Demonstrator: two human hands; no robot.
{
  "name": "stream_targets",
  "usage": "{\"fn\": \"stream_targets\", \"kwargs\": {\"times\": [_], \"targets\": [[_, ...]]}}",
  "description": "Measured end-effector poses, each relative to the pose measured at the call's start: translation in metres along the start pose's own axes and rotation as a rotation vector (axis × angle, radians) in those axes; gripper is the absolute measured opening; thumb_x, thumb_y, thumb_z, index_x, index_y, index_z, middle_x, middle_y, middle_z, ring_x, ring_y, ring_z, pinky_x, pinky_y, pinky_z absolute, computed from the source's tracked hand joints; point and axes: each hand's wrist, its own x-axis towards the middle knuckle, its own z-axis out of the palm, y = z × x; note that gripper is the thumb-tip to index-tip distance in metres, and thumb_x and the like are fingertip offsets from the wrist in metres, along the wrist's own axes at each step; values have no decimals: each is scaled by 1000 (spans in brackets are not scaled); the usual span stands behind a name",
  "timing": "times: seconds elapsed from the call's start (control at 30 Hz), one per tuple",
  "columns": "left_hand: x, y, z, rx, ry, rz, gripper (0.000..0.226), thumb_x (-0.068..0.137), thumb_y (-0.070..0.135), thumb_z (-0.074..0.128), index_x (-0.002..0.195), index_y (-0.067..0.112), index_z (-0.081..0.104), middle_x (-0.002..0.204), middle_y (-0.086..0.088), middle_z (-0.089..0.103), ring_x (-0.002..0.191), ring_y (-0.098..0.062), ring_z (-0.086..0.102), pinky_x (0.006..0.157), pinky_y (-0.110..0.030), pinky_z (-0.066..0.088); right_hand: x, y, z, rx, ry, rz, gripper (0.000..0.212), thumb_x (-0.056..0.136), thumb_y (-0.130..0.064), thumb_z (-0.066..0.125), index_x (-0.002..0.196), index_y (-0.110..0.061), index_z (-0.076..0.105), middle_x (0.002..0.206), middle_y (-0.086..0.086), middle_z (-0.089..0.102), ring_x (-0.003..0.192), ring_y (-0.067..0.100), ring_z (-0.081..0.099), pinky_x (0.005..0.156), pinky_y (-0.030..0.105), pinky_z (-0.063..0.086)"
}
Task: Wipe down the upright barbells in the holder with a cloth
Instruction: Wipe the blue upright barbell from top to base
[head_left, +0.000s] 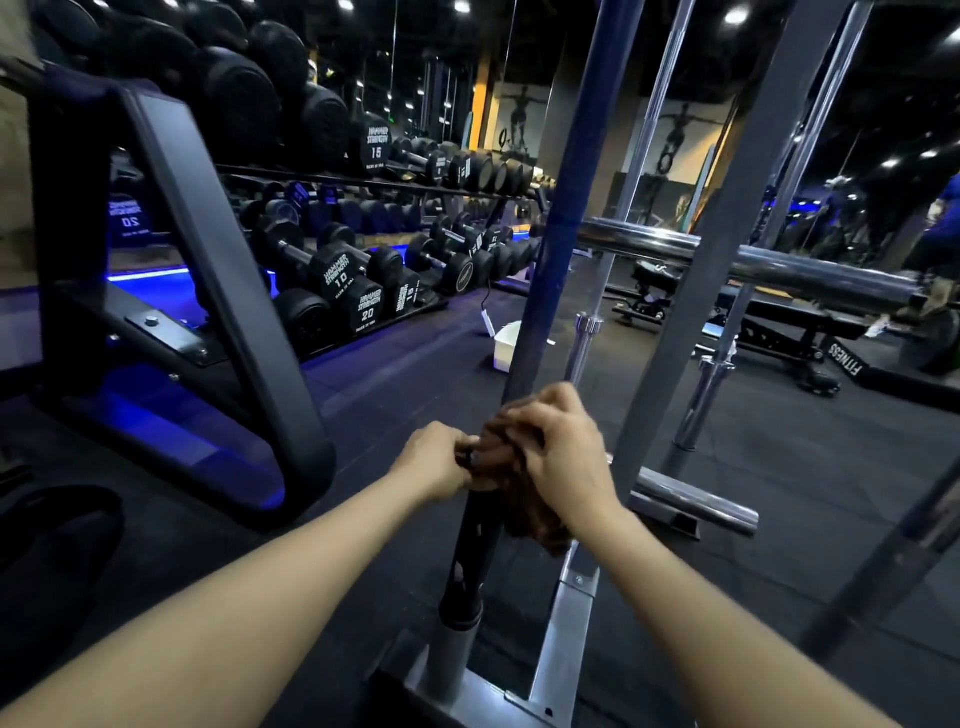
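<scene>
Where the right hand is curled round a brown cloth, the cloth is pressed against a dark upright barbell, and the left hand is pinched on the cloth's edge just beside it. Below, the barbell is seated in a grey holder on the floor, with chrome barbells stood further right and a dumbbell rack ranged well apart behind

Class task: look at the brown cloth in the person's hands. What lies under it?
The brown cloth is wrapped around the dark upright barbell, with the left hand and right hand holding it there. The covered stretch of bar is hidden.
</scene>
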Motion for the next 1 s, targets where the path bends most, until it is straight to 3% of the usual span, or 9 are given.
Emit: {"fn": "stream_targets", "kwargs": {"times": [0.07, 0.13, 0.23, 0.37, 0.53, 0.7, 0.83, 0.93, 1.0], "targets": [[-3, -3, -3, 65, -53, 26, 34, 79, 30, 73, 113, 25, 68, 101, 3, 70, 95, -11, 63, 62, -10, 38, -3, 2, 2, -5, -77, 68, 12, 85, -13, 68, 95, -14, 75, 95, 0, 54, 87, 22, 61, 74, 17, 38], [-6, -6, -3, 118, -53, 22, 44, 85, 25, 67, 128, 24, 59, 123, 2, 64, 114, -15, 58, 82, -17, 42, 3, 0, -6, -67, -173, 123, 16, 86, -15, 67, 99, -19, 75, 98, 0, 55, 90, 22, 59, 77, 22, 39], [-17, 6, -12, -25, 101, 16, 35, 94, 21, 54, 129, 17, 58, 132, 0, 58, 121, -16, 53, 96, -22, 38, 5, 1, -23, -24, -256, 174, 21, 81, -14, 71, 98, -25, 75, 95, -6, 62, 93, 17, 60, 87, 29, 45], [-40, 39, -31, -574, -24, 164, 37, 95, 25, 53, 129, 13, 53, 123, 1, 60, 99, 3, 56, 89, -12, 43, 5, -3, -46, 405, -264, 201, 18, 78, -1, 74, 82, -17, 67, 82, 0, 69, 77, 6, 63, 80, 23, 50], [-55, 52, -46, -497, -285, 258, 21, 79, 40, 66, 94, 26, 62, 97, 10, 62, 89, 2, 55, 86, -14, 42, 14, -13, -63, 682, -320, 194, 21, 82, 11, 64, 80, -10, 61, 81, 7, 69, 78, 10, 64, 78, 21, 52], [-48, 51, -44, -348, -175, 170, 31, 86, 41, 65, 72, 15, 56, 69, 2, 54, 65, -10, 47, 64, -24, 38, 15, -11, -71, 553, -278, 168, 21, 82, 11, 63, 87, -10, 64, 83, -3, 69, 76, -2, 63, 78, 15, 48], [-43, 66, -37, -565, -4, 64, 40, 94, 24, 57, 57, 13, 48, 44, 5, 44, 42, -9, 39, 45, -21, 31, 4, -16, -65, 352, -140, -35, 32, 86, -25, 66, 116, -33, 59, 116, -21, 58, 113, 1, 55, 101, 24, 42], [-40, 80, -42, -840, -34, -10, 30, 98, 14, 48, 69, 7, 55, 46, 2, 53, 36, -4, 47, 40, -16, 40, -3, -17, -61, 192, -238, -165, 61, 82, -54, 56, 138, -38, 38, 142, -24, 34, 135, 0, 32, 112, 16, 23], [-40, 85, -46, -891, -99, 3, 23, 99, 13, 44, 88, 3, 62, 64, -1, 65, 48, -4, 58, 47, -16, 45, 3, -13, -59, 33, -173, -218, 69, 82, -51, 61, 143, -38, 32, 150, -12, 28, 138, 9, 27, 112, 20, 22]]}}
